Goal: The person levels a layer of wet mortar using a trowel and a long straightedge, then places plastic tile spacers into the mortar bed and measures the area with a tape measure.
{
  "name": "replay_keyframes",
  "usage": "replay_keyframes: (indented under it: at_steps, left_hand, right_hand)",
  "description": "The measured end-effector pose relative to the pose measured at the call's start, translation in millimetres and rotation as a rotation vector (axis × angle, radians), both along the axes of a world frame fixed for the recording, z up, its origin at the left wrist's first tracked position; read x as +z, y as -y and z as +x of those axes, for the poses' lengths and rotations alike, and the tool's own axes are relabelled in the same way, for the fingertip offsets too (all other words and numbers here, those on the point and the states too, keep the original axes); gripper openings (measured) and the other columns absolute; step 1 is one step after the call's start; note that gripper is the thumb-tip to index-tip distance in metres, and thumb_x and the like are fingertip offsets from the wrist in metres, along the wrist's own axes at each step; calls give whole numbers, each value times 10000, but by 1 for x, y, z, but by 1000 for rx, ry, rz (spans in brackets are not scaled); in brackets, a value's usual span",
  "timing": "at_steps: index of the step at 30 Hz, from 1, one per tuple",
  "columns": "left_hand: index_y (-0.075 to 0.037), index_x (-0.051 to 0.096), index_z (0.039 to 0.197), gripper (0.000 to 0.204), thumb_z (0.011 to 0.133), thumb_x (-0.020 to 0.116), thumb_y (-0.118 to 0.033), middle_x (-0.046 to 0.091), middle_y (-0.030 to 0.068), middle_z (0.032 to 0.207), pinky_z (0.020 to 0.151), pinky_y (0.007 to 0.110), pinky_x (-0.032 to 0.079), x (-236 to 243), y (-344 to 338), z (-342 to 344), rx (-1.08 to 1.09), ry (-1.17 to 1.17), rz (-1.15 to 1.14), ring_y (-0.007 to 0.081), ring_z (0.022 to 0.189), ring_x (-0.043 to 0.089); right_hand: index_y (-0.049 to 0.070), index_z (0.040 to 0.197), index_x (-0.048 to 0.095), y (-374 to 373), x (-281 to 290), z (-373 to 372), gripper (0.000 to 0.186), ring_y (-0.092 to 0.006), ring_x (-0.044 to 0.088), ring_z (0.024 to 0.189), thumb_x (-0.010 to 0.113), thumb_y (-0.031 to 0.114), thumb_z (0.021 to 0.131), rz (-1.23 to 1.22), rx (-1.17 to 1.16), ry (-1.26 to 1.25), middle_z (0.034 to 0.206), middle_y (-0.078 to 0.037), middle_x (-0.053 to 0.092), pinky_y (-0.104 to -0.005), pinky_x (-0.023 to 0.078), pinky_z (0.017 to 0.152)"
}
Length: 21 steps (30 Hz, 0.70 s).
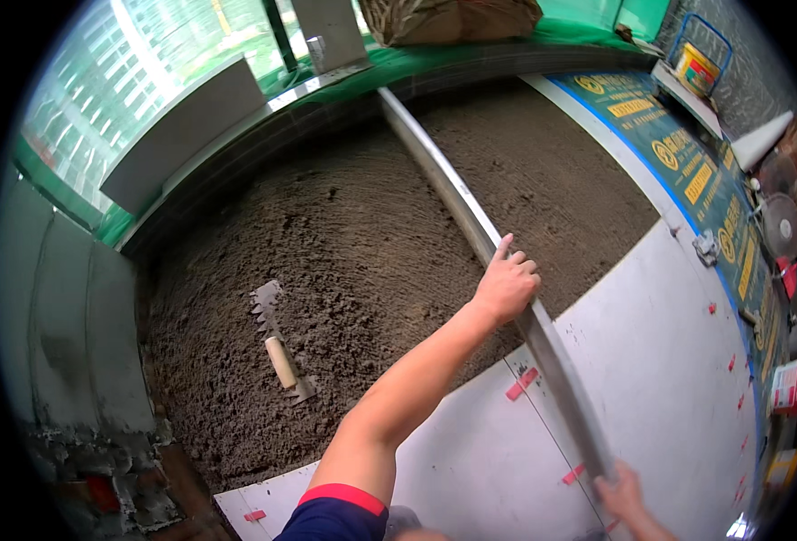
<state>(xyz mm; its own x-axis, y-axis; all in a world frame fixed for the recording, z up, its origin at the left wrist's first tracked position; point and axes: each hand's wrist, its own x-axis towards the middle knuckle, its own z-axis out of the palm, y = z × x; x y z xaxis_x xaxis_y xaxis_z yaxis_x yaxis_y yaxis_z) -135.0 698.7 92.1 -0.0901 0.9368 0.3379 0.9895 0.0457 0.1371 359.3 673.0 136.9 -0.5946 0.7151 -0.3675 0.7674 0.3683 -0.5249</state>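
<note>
Our left hand (507, 284) grips long metal straightedge (453, 189) near middle, index finger raised. Right hand (621, 491), blurred, touches near end; we cannot tell how closed. Straightedge slants over brown sandy bed (344, 243) and white tiles (660, 334). Wooden-handled notched trowel (281, 362) lies on bed, left of it.

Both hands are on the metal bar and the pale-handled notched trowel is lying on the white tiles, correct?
No: the head view shows the notched trowel lying on the dark, grainy bed, not the white tiles. The left hand and right hand are on the metal bar.
</note>
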Motion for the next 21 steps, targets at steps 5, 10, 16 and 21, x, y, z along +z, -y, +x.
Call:
replay_keyframes:
  at_steps: [5, 10, 16, 21]
  left_hand:
    - [-153, 708, 781, 53, 768, 657, -147, 627, 34, 884, 1122, 508, 355, 3, -30, 117, -125, 98, -14, 239, 1018, 608]
    - [-122, 716, 824, 70, 784, 658, -126, 650, 58, 968, 884, 436, 502, 5, -30, 200, -197, 246, -350, 264, 1021, 613]
    - [-114, 739, 891, 139, 773, 665, -109, 644, 84, 1068, 969, 458, 481, -16, -29, 205, 31, 96, -566, 293, 1111, 592]
    - [53, 459, 1414, 661, 827, 664, -173, 488, 290, 1376, 1208, 503, 261, -25, -24, 242, 721, 413, -24, 416, 1344, 432]
  right_hand:
    - [16, 992, 730, -98, 25, 125, 260, -384, 688, 810, 800, 174, 797, 98, -183, 319, 891, -214, 714, -421, 535, 766]
    - [44, 938, 745, -133, -24, 229, 225, -363, 674, 816, 829, 151, 759, 126, -157, 301, 883, -175, 712, -421, 526, 750]
    - [76, 941, 754, -157, -66, 211, 251, -381, 677, 890, 845, 198, 741, 128, -103, 196, 945, -140, 722, -459, 530, 792]
    - [85, 980, 723, -171, -61, 168, 255, -383, 662, 950, 798, 199, 765, 141, -126, 202, 989, -130, 706, -505, 499, 822]
